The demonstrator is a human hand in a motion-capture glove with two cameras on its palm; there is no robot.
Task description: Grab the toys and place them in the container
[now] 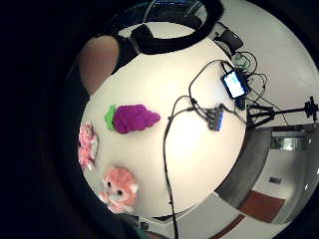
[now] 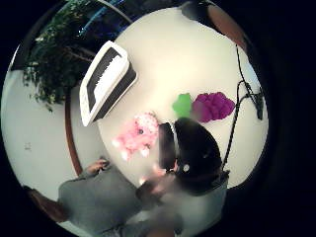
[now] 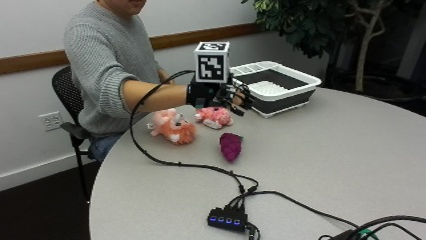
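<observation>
The outside view shows the gloved right hand (image 3: 223, 97) held up in the air over the table (image 3: 333, 150). Its fingers (image 3: 243, 100) look loosely bent and a bit apart, and they hold nothing.

Right below the fingers, almost under them, lies the pink toy (image 3: 214, 116). This is the toy closest to the hand. The thumb side palm view shows it too, just beside the dark glove, lying flat on the table.

A little back from the fingers, toward the person's body, lies the orange fox toy (image 3: 173, 127). It lies near the pink toy, but I cannot tell if they touch.

The purple grape toy (image 3: 231, 146) lies further out from the fingers, on the side away from the container. Its long side points away from the person, with the green leaf end (image 1: 109, 117) at one tip.

The container (image 3: 276, 86) is a white and black tub. It sits just past the fingertips, on the far side of the pink toy. It looks like there are no toys in it yet, though part of its inside is hidden.

I think the hand should go straight down for the pink toy, since it is nearest. Then the trip to the container is short, just forward from the fingers.
</observation>
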